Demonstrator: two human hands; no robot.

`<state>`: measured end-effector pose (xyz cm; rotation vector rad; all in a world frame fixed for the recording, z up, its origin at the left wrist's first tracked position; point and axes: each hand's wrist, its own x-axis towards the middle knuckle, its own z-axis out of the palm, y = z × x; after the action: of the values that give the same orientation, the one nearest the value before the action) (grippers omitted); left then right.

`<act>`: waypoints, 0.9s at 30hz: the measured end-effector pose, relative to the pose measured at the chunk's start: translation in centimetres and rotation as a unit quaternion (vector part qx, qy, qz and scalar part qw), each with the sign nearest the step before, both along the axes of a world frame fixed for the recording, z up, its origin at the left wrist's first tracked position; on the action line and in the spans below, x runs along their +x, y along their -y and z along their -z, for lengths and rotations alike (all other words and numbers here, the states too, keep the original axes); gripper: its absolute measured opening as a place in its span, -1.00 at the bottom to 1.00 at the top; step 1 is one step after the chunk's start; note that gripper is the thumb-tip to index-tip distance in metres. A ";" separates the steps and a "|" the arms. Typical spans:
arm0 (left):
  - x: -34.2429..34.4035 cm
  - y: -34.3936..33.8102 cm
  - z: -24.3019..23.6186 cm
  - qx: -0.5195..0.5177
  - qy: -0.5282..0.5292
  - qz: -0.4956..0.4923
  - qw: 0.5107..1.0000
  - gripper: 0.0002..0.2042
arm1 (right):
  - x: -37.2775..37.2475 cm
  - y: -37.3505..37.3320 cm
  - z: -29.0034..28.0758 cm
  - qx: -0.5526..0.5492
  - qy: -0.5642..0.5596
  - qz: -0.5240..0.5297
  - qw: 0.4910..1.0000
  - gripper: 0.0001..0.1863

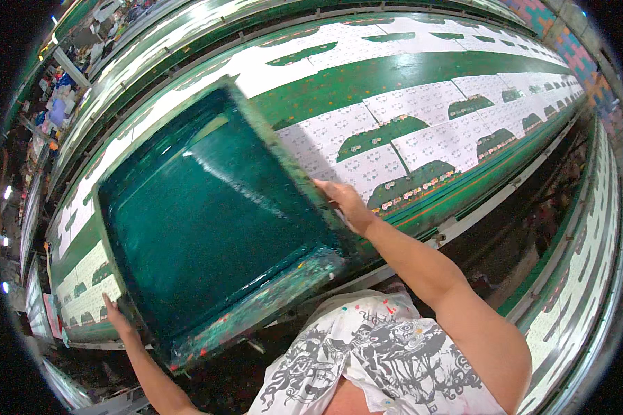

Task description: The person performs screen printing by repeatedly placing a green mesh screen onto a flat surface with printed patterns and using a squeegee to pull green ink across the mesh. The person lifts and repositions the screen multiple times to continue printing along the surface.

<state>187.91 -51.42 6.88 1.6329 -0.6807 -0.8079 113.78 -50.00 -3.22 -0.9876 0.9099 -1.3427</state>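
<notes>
A large screen-printing frame (201,200) with a dark green, glossy mesh is held up in front of me, tilted over the long green table. Paint smears cover its near edge. My right hand (347,206) grips the right side rail, fingers closed round it. At the opposite rail, on the lower left, is my left hand (118,317), closed on the edge with its fingers partly hidden by the frame. White fabric pieces (422,145) with small printed motifs lie flat on the table to the right of the frame.
The green table (394,66) stretches away to the right, with rows of cut white pieces. A metal rail (477,214) runs along its near edge. Another table with white pieces (581,277) stands at the right. Cluttered goods (59,104) fill the far left.
</notes>
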 end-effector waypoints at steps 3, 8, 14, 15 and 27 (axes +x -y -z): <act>5.1 -9.4 0.2 -0.022 0.116 -0.031 0.993 -0.18 | 3.8 0.6 -1.4 0.003 0.038 -0.054 0.998 -0.41; 2.6 -18.2 1.3 0.071 0.090 -0.188 0.975 -0.17 | 6.1 0.1 -3.3 0.068 0.101 -0.143 0.982 -0.47; 3.1 -32.3 4.8 0.003 0.316 -0.106 0.943 -0.04 | 4.3 -0.6 -3.5 0.087 0.003 -0.216 0.973 -0.26; 0.9 -31.9 5.6 0.001 0.292 -0.123 0.949 -0.05 | 3.0 -1.1 -4.2 0.085 -0.010 -0.215 0.973 -0.27; -38.0 -24.7 0.5 -0.067 0.188 -0.104 0.974 -0.10 | -24.1 -5.5 -4.0 -0.062 0.059 -0.158 0.984 -0.53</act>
<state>149.91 -26.73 6.39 1.7159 -0.7927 -0.2954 89.69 -44.50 0.78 -1.0864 0.5581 -1.1837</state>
